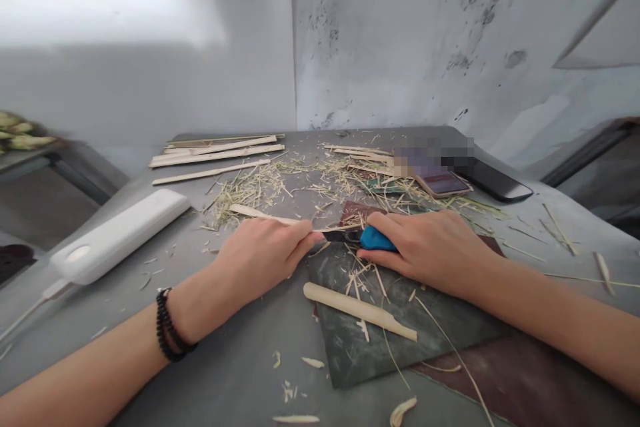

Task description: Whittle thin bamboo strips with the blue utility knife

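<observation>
My left hand is closed on a pale wooden strip, whose far end sticks out to the left beyond the knuckles. The fingers of my right hand wrap round the blue handle of a knife. Its dark blade reaches left to my left fingertips and lies against the strip. Below the hands, a wider pale wooden piece with a rounded end rests partly on a dark green mat, among thin shavings.
Wooden strips lie at the back left, more at the back centre. Shavings cover the middle. A white cabled device is at left; two phones are at back right. A wall stands behind the table.
</observation>
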